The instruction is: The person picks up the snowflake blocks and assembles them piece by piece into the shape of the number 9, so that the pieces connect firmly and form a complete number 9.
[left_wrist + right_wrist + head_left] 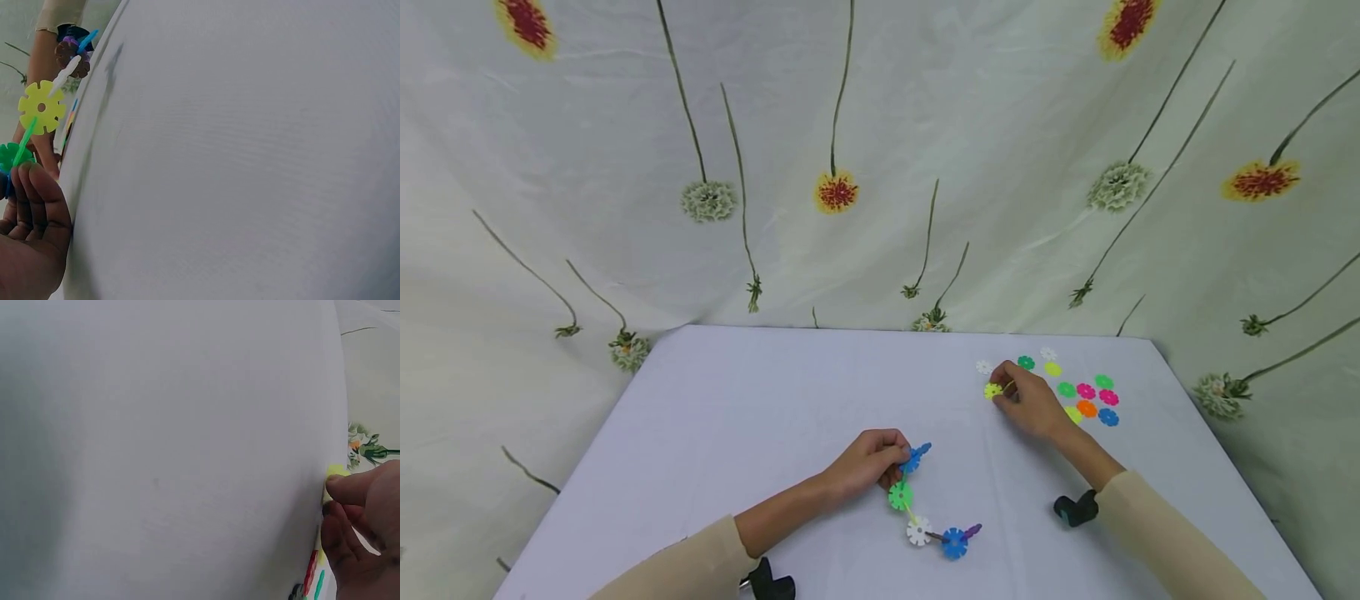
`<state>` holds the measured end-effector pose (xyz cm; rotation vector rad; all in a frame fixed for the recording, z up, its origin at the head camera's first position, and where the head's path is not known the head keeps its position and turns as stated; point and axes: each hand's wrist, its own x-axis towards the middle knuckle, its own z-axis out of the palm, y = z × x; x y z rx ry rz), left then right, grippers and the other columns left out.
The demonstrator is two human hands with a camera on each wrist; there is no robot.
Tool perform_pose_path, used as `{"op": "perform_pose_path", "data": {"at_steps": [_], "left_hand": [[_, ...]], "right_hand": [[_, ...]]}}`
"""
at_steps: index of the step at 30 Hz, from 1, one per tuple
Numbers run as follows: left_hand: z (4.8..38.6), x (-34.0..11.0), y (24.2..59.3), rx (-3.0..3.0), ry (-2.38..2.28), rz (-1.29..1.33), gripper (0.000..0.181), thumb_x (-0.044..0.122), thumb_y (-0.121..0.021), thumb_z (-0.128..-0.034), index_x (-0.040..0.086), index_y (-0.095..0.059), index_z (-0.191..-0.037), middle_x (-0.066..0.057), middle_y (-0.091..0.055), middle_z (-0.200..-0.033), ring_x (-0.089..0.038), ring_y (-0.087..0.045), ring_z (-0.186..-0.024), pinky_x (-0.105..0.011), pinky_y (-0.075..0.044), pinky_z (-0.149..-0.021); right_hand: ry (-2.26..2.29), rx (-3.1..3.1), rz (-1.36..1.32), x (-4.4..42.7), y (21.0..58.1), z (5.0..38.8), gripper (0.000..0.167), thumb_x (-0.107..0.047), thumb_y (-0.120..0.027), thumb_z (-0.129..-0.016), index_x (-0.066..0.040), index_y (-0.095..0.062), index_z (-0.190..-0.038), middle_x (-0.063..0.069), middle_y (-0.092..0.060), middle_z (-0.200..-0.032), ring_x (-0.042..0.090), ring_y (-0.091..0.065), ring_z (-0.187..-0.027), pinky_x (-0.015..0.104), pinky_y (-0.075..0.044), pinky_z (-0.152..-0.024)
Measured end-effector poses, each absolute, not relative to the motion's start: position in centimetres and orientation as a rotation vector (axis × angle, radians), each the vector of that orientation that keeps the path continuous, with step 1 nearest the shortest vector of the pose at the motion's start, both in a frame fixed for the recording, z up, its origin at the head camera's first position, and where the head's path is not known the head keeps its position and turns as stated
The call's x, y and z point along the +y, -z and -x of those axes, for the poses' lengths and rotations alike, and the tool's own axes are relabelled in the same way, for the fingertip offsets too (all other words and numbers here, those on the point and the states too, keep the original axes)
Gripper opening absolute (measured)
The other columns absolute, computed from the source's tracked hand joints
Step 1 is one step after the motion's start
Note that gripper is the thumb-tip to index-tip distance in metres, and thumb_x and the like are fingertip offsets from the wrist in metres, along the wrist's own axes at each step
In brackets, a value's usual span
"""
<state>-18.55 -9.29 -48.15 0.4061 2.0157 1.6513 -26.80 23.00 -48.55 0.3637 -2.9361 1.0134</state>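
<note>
In the head view my left hand (872, 457) pinches the blue end of a chain of interlocked notched plastic discs. Below the fingers hang a green disc (900, 496), a white disc (918, 531) and a blue disc (955, 543) with a purple one (972, 531) at its end. The left wrist view shows a yellow disc (42, 107) in this chain, edge-linked to a green one (15, 155). Farther back, my right hand (1026, 400) holds a yellow disc (992, 391) between thumb and fingers, close to the loose discs.
Loose flat discs in several colours, among them an orange disc (1086, 408) and a blue disc (1108, 417), lie at the back right of the white table (760, 392). A flower-printed cloth (880, 108) hangs behind it. Black devices (1077, 508) sit at both wrists.
</note>
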Motion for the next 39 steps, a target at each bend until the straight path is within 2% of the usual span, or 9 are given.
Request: {"op": "perform_pose_path", "data": {"at_steps": [9,15,17,29,39], "left_hand": [[18.7,-9.2,48.1,2.024,-1.652,-0.400,0.023,0.014,-0.055,-0.1034,-0.006,-0.065,-0.106,0.001,-0.058,-0.077,-0.010,-0.057,-0.070,-0.021,-0.052,-0.065],[18.8,-9.1,48.4,2.021,-1.650,-0.382,0.020,0.014,-0.055,-0.1026,-0.004,-0.065,-0.104,0.002,-0.059,-0.077,-0.009,-0.057,-0.069,-0.021,-0.052,-0.065],[18.8,-9.1,48.4,2.019,-1.650,-0.381,0.021,0.015,-0.055,-0.1027,-0.003,-0.065,-0.104,0.002,-0.059,-0.077,-0.009,-0.057,-0.069,-0.021,-0.052,-0.065],[18.8,-9.2,48.2,2.014,-1.650,-0.346,0.019,0.014,-0.055,-0.1030,-0.003,-0.064,-0.104,0.001,-0.058,-0.078,-0.010,-0.056,-0.070,-0.021,-0.051,-0.065],[18.6,-9.2,48.1,2.020,-1.643,-0.369,0.021,0.014,-0.054,-0.1041,-0.005,-0.064,-0.106,0.000,-0.058,-0.078,-0.011,-0.056,-0.070,-0.021,-0.051,-0.064]], "right_hand": [[-1.170,-2.929,-0.410,23.0,48.6,26.2,0.021,-0.008,-0.072,-0.100,-0.011,-0.069,-0.121,0.009,-0.073,-0.115,0.022,-0.070,-0.101,0.045,-0.063,-0.096],[-1.427,-2.886,-0.436,22.6,48.2,25.3,0.021,-0.008,-0.074,-0.099,-0.008,-0.071,-0.119,0.012,-0.073,-0.114,0.019,-0.072,-0.094,0.022,-0.061,-0.084],[-1.512,-2.870,-0.452,22.3,48.0,25.0,0.021,-0.009,-0.074,-0.099,-0.006,-0.071,-0.120,0.014,-0.072,-0.114,0.019,-0.072,-0.092,0.019,-0.060,-0.080],[-1.959,-2.822,-0.505,20.2,46.8,22.6,0.027,-0.013,-0.075,-0.100,-0.002,-0.069,-0.124,0.020,-0.069,-0.112,0.029,-0.077,-0.092,0.025,-0.064,-0.084],[-2.125,-2.759,-0.654,18.4,47.0,21.9,0.025,-0.013,-0.072,-0.102,-0.002,-0.068,-0.124,0.015,-0.068,-0.111,0.028,-0.077,-0.092,0.027,-0.065,-0.085]]}}
